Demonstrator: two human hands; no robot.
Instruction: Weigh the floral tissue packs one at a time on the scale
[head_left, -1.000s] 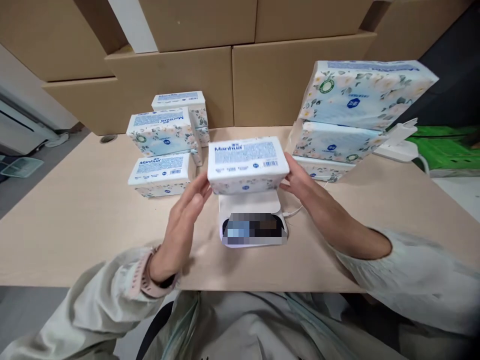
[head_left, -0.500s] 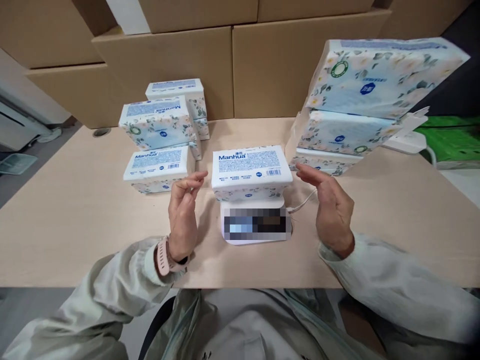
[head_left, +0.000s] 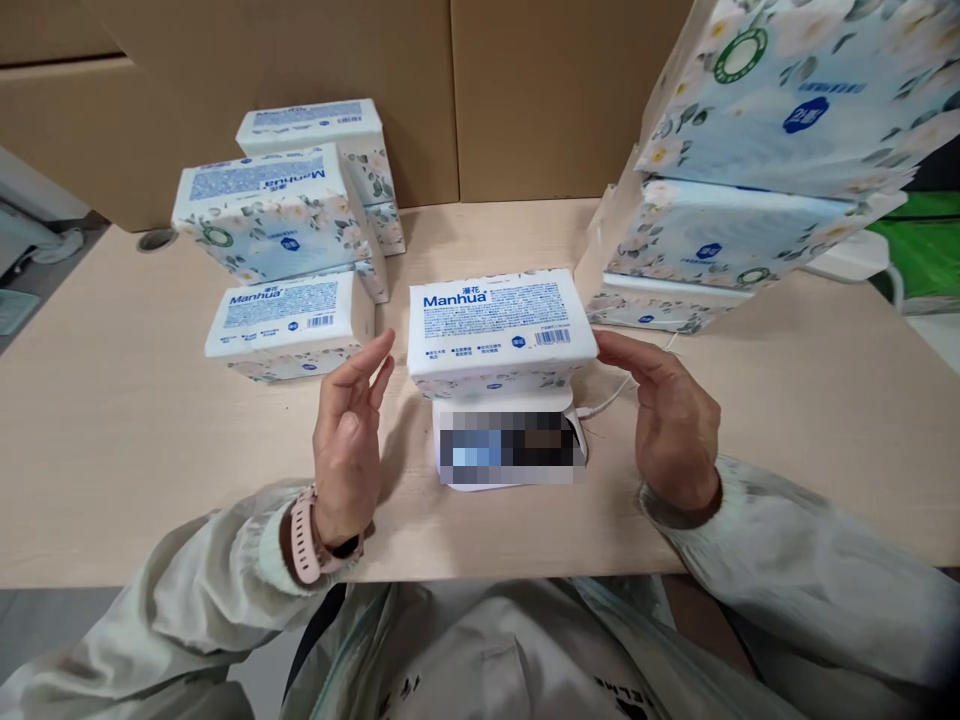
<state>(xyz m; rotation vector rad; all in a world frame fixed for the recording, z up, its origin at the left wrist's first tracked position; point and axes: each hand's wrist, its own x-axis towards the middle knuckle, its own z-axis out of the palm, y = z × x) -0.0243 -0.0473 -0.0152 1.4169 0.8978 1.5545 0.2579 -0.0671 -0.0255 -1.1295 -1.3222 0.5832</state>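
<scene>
In the middle of the head view, a pack of tissues (head_left: 499, 325) marked "Manhua" rests on a small white scale (head_left: 510, 475), whose display is blurred out. My left hand (head_left: 351, 440) is raised to the left of the pack, fingers stretched out and a gap between them and its side. On the other side my right hand (head_left: 667, 415) has its fingers extended, the tips at the pack's right edge; whether they touch it I cannot tell. Neither hand grips anything. A white cable (head_left: 609, 400) runs from the scale's right side.
Several tissue packs (head_left: 277, 215) are stacked at the left, with one pack (head_left: 289, 325) in front. A taller stack of tissue packs (head_left: 750, 225) stands at the right. Cardboard boxes (head_left: 300, 60) line the back. A green package (head_left: 930, 245) lies at the far right.
The view has tilted down and come closer to the table. My left hand has moved slightly away from the pack; my right fingertips are nearer its right edge. The pack stays on the scale.
</scene>
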